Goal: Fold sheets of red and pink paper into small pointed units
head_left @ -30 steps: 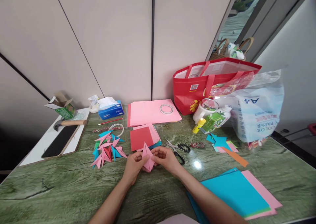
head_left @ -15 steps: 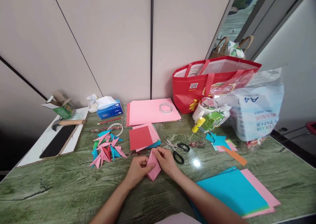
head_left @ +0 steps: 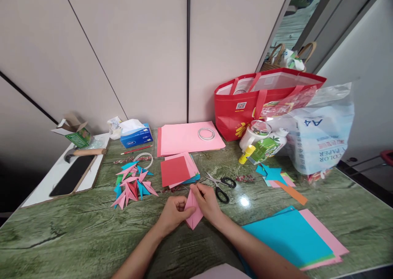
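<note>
A pink folded paper (head_left: 194, 219), shaped like a narrow kite with a crease down its middle, is held between my two hands. My left hand (head_left: 175, 213) grips its left side, the thumb lying across the front. At the top corner my right hand (head_left: 207, 200) pinches the paper between thumb and fingers. Just beyond the hands lies a stack of square paper (head_left: 175, 171) with a red sheet on top. Scissors (head_left: 220, 184) with black handles rest partly opened to the right of it. A pile of folded paper points (head_left: 132, 187) in pink, blue, red and green is on the left.
Large blue sheets (head_left: 291, 236) over pink ones lie near my right forearm. Further back are a glue stick (head_left: 246, 154), a red bag (head_left: 229, 115), a plastic paper bag (head_left: 322, 135), a tissue box (head_left: 136, 137) and a pink stack (head_left: 184, 141). A hammer (head_left: 89, 152) lies left.
The folded paper has shifted slightly right and toward me, its lower tip now lower. Both hands keep hold of it; the left has moved a little to the right.
</note>
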Available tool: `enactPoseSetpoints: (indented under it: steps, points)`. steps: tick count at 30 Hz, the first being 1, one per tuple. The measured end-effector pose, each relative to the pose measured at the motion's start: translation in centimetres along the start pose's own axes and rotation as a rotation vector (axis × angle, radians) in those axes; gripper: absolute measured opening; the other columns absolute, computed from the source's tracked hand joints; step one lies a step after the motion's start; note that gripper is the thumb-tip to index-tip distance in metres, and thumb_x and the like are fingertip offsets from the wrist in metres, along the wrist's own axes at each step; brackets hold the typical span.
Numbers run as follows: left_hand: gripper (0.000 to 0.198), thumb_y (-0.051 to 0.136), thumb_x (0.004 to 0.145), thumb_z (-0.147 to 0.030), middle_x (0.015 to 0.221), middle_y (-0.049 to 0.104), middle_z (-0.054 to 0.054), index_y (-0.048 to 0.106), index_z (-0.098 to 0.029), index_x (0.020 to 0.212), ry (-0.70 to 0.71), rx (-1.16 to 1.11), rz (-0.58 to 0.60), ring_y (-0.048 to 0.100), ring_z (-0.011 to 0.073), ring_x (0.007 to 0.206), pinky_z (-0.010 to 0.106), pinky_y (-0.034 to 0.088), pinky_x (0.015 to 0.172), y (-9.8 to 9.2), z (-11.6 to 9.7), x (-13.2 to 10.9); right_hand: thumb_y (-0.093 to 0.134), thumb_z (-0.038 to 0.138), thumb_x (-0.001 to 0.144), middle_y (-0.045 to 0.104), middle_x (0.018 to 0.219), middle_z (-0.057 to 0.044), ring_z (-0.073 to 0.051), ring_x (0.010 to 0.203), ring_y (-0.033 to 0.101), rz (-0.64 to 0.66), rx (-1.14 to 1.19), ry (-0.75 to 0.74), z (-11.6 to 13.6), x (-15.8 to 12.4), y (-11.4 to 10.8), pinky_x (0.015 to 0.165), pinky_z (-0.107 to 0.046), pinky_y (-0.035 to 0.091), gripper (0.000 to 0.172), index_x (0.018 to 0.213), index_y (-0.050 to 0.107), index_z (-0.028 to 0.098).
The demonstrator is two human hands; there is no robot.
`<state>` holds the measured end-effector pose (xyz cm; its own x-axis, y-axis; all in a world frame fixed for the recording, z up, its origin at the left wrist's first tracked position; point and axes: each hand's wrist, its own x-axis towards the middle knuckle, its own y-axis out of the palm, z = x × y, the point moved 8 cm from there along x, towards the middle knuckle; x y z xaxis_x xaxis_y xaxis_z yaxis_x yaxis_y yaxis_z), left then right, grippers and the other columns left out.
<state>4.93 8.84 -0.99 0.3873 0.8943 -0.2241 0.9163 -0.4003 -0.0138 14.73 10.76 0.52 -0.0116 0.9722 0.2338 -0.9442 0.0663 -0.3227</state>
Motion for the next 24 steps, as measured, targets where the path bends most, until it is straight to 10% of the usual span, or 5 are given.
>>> enactPoseSetpoints:
  steps: [24]
  points:
    - [0.028, 0.068, 0.058, -0.038, 0.045, 0.051, -0.005, 0.053, -0.015, 0.053, -0.053, -0.057, 0.007, 0.048, 0.01, 0.04, 0.019, 0.036, 0.038, 1.2, 1.2, -0.1, 0.034, 0.04, 0.087, 0.048, 0.052, -0.001, -0.012, 0.048, 0.042, -0.046, -0.277, -0.086, 0.2, -0.5, -0.2, 0.05, -0.025, 0.029, 0.04, 0.056, 0.046, 0.019]
